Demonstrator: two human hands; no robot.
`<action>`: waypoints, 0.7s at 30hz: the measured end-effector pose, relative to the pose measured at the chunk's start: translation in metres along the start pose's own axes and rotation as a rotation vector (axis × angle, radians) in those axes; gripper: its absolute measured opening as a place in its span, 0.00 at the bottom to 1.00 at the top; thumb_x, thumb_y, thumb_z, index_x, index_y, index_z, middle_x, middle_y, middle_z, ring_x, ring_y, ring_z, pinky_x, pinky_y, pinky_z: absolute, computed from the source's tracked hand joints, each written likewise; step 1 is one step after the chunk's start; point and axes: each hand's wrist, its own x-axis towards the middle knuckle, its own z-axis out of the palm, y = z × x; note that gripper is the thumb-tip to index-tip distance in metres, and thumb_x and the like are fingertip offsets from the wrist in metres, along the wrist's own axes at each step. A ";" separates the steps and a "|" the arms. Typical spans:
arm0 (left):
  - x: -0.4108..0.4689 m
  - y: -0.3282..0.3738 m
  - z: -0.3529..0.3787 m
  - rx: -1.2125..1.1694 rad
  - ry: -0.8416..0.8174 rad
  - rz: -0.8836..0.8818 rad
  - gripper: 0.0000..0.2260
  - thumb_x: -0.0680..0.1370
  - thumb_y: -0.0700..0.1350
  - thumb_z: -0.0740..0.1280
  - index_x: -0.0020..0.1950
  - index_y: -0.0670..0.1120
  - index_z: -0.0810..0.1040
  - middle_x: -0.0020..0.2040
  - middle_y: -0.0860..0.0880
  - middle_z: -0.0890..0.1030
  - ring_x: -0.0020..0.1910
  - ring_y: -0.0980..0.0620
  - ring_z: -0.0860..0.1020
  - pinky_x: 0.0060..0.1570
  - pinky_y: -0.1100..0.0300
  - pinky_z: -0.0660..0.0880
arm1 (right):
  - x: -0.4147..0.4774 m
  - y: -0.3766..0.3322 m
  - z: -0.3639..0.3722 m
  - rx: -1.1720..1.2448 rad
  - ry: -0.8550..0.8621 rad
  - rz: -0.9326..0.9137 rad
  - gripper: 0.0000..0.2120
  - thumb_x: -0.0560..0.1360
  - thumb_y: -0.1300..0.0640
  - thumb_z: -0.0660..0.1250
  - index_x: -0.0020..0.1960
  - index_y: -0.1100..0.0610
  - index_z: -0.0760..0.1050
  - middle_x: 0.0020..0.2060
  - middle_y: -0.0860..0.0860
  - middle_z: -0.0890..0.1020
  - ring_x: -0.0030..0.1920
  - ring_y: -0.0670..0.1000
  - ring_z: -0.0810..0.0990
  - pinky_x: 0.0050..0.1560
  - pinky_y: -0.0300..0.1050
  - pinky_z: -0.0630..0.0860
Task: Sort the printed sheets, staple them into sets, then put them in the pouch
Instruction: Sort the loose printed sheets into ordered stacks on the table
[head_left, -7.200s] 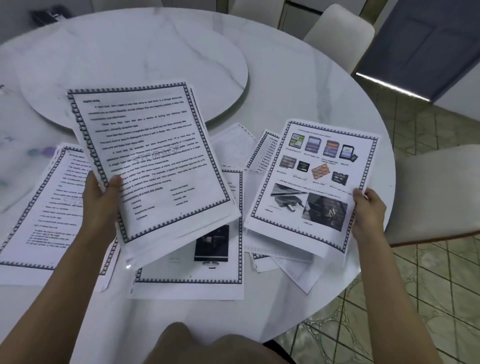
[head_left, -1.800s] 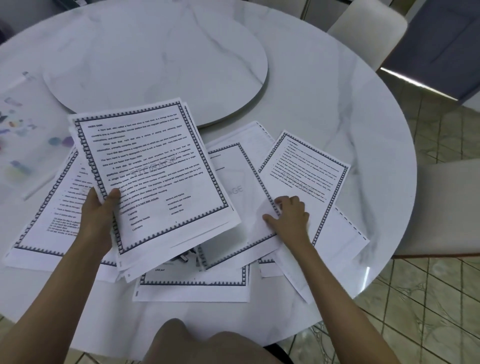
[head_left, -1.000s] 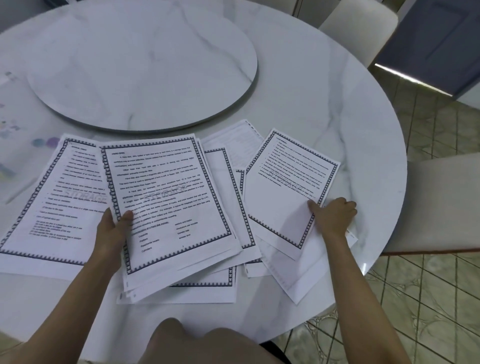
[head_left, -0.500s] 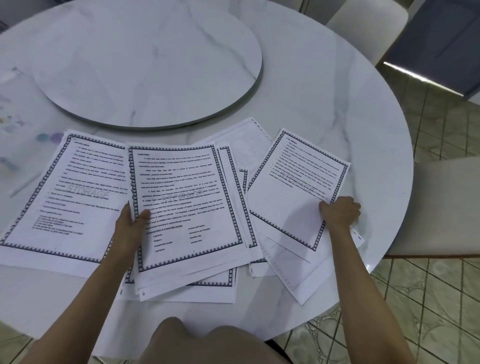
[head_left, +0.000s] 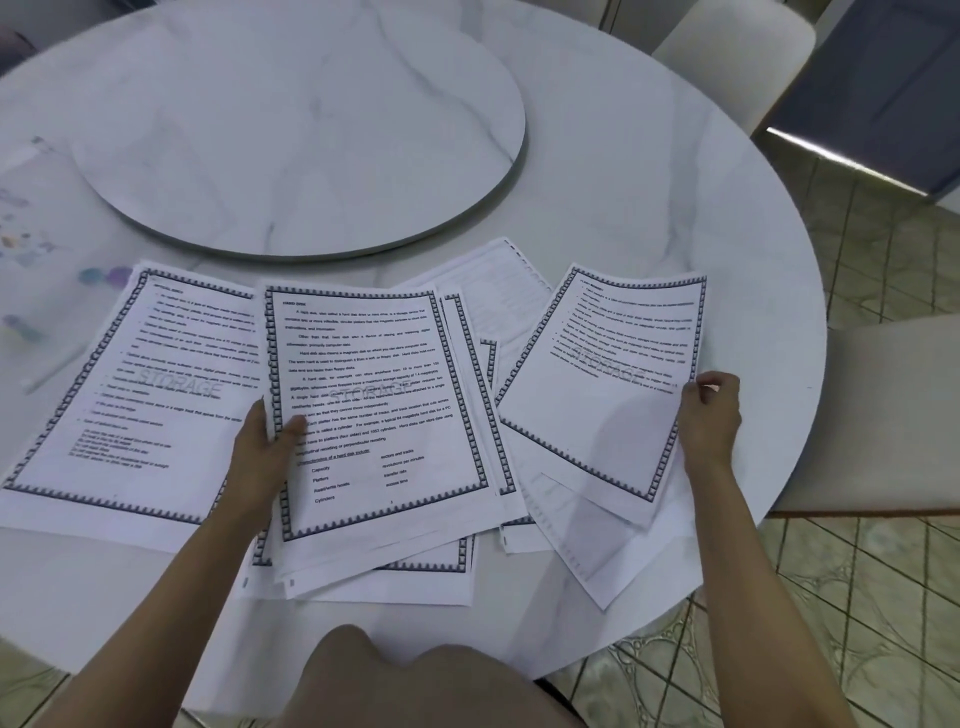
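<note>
While the left hand (head_left: 265, 447) grips the middle stack (head_left: 384, 415) by its left side and the right hand (head_left: 709, 415) pinches one bordered sheet (head_left: 597, 389) near the table's (head_left: 649, 208) right edge, loose sheets (head_left: 587, 551) beneath reach almost to the near edge. A careless tug could sweep them off.

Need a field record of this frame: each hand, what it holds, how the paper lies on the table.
left hand: grips the stack of sheets, thumb on its top "HARD DISK" page
right hand: pinches the right edge of the right sheet
left sheet: flat on the marble table
loose sheets: overlapping beneath the stack and the right sheet
turntable: mid-table, beyond the paper
</note>
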 end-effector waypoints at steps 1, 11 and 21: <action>0.000 0.001 0.000 0.002 -0.003 0.009 0.14 0.80 0.39 0.60 0.65 0.42 0.69 0.61 0.45 0.76 0.56 0.47 0.74 0.57 0.53 0.70 | 0.001 0.001 -0.002 0.009 -0.001 -0.004 0.08 0.79 0.62 0.57 0.57 0.62 0.68 0.39 0.51 0.75 0.34 0.46 0.71 0.32 0.34 0.68; -0.006 0.020 -0.002 0.084 0.022 0.177 0.15 0.80 0.39 0.58 0.67 0.42 0.67 0.58 0.49 0.73 0.55 0.50 0.72 0.56 0.56 0.69 | 0.005 0.011 -0.015 0.010 -0.026 0.099 0.14 0.78 0.63 0.60 0.62 0.65 0.72 0.49 0.60 0.79 0.45 0.53 0.73 0.45 0.47 0.72; -0.006 0.039 -0.018 -0.165 0.049 0.158 0.15 0.80 0.39 0.60 0.67 0.43 0.68 0.58 0.48 0.75 0.55 0.49 0.74 0.56 0.54 0.71 | 0.006 -0.004 -0.040 0.192 0.123 -0.030 0.05 0.78 0.64 0.60 0.52 0.58 0.73 0.37 0.49 0.76 0.35 0.35 0.75 0.45 0.34 0.70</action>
